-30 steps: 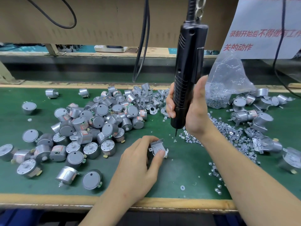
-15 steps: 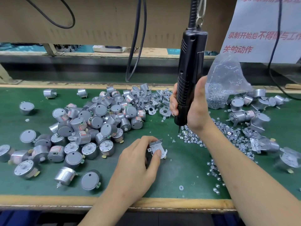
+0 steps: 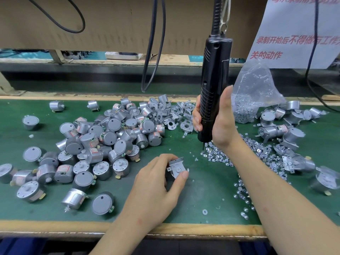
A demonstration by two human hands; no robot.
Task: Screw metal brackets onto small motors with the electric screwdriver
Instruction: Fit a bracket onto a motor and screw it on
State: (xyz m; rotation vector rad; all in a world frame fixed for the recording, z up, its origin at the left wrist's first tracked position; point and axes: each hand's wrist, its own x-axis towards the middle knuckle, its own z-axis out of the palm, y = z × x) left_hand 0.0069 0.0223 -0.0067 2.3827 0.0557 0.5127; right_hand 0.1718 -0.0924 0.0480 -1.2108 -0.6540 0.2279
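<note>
- The left hand (image 3: 156, 183) has its fingers (image 3: 184, 175) curled round one small motor (image 3: 178, 170). The thumb tip presses on the near edge of the bracket (image 3: 174, 164) lying on top.
- That motor rests on the green worktop (image 3: 202, 192) and is mostly hidden under the palm; only its round hub shows.
- The bracket is a bright bent metal plate with a hole round the hub, small tabs at the corners and an upturned lip on the far side.
- Up and to the right of those fingers, the right hand (image 3: 220, 124) is wrapped round the ribbed lower grip of the black screwdriver (image 3: 214, 80), which is held upright.
- Its thin bit points down at the near edge of a heap of screws (image 3: 220, 156).
- Left of the left fingers lies a pile of bare motors (image 3: 110, 137); beyond them lie loose brackets (image 3: 176, 115).
- A clear bag (image 3: 255, 92) sits behind the right hand.
- Since a second ago the left hand and its motor have stayed put. The screwdriver has drifted slightly right, away from the left fingers and toward the screws.
</note>
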